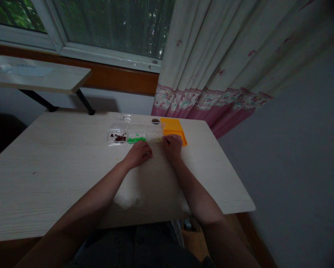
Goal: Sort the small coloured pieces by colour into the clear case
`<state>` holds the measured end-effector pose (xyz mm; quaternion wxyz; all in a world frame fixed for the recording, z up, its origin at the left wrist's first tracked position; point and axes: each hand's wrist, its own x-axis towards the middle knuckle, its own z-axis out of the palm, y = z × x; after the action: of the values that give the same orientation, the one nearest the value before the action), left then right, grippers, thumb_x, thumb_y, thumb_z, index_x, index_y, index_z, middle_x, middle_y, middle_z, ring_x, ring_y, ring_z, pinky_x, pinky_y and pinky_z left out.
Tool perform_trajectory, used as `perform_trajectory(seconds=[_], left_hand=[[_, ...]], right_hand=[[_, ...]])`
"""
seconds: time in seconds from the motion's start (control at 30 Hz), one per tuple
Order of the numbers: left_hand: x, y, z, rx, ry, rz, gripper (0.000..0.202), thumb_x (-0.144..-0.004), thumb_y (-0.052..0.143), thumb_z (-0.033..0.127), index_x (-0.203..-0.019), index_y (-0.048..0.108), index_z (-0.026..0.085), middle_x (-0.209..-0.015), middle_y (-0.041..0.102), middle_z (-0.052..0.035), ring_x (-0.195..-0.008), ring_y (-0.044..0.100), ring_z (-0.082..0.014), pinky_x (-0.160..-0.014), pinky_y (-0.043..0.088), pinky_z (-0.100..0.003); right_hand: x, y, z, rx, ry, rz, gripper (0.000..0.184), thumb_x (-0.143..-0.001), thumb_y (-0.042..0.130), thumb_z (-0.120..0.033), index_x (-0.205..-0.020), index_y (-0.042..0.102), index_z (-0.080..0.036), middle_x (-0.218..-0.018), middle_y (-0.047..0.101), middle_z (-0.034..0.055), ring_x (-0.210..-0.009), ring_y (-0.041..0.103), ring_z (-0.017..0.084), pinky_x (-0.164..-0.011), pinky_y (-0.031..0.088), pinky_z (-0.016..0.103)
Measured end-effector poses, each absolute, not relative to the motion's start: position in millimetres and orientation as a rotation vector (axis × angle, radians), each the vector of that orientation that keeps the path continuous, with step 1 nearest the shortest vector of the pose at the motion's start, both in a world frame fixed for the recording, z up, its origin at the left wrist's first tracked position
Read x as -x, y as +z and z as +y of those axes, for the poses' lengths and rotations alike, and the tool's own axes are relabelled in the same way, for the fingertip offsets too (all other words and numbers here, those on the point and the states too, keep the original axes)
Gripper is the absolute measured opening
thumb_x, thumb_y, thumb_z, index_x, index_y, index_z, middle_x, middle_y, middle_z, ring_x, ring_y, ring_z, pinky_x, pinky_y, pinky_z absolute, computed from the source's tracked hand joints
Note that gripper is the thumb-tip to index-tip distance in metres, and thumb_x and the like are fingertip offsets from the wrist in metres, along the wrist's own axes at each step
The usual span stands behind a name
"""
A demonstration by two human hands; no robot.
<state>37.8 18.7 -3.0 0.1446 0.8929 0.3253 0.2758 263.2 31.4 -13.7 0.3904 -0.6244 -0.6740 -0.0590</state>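
Observation:
Near the middle of the table, my left hand [139,153] is closed in a pinch, with a tiny pale thing at its fingertips, too small to name. My right hand [173,147] has curled fingers at the right end of a clear plastic box [108,137]; whatever they hold is hidden. In the box's left compartment lie dark brown small pieces [120,138]. The middle one holds bright green pieces [136,140], and a few pale yellowish pieces [158,140] lie in the right one. A yellow-orange open case [172,124] sits just behind my right hand.
The light wood table [72,167] has a round dark hole [155,121] behind the box. A raised shelf [58,76] on black legs stands at the back left. Long curtains [200,74] hang by the window, beyond the table's back edge.

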Motion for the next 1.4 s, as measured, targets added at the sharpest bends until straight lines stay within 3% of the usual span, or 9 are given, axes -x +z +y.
perform_trajectory(seconds=[0.37,0.6,0.93,1.4], left_hand=[[-35.6,-5.3,22.5,-2.387,1.096,1.193,0.017,-0.09,0.062,0.036,-0.09,0.065,0.02,-0.091,0.059,-0.0059,-0.095,0.053,-0.0226,-0.088,0.044,-0.039],[-34.8,-5.3,24.2,-2.258,1.269,1.205,0.012,-0.091,0.06,0.03,-0.087,0.063,0.019,-0.089,0.061,-0.0057,-0.091,0.055,-0.0213,-0.083,0.045,-0.037],[-34.2,-10.6,27.2,-2.285,1.267,1.182,0.016,-0.093,0.056,0.03,-0.084,0.062,0.019,-0.087,0.061,-0.0056,-0.09,0.054,-0.0209,-0.081,0.045,-0.035],[-33.9,-8.5,25.0,-2.306,1.222,1.192,0.028,-0.098,0.046,0.032,-0.081,0.063,0.018,-0.082,0.058,-0.0062,-0.086,0.053,-0.0209,-0.08,0.044,-0.035]], right_hand=[[-247.4,-0.5,16.0,1.436,-0.18,-1.813,0.021,-0.093,0.058,-0.035,-0.09,0.075,-0.023,-0.093,0.071,0.0058,-0.097,0.057,0.021,-0.095,0.039,0.039],[-227.2,7.6,0.5,1.27,-0.175,-2.072,0.019,-0.09,0.062,-0.039,-0.101,0.074,-0.03,-0.096,0.071,0.0035,-0.101,0.057,0.021,-0.097,0.038,0.038],[-222.0,5.3,-0.3,1.122,-0.226,-2.06,0.016,-0.092,0.061,-0.034,-0.095,0.075,-0.027,-0.084,0.073,0.0016,-0.089,0.059,0.018,-0.095,0.039,0.037],[-220.5,9.2,-2.8,1.162,-0.129,-2.082,0.017,-0.093,0.059,-0.033,-0.089,0.075,-0.027,-0.085,0.073,0.0022,-0.09,0.059,0.018,-0.096,0.039,0.038]])
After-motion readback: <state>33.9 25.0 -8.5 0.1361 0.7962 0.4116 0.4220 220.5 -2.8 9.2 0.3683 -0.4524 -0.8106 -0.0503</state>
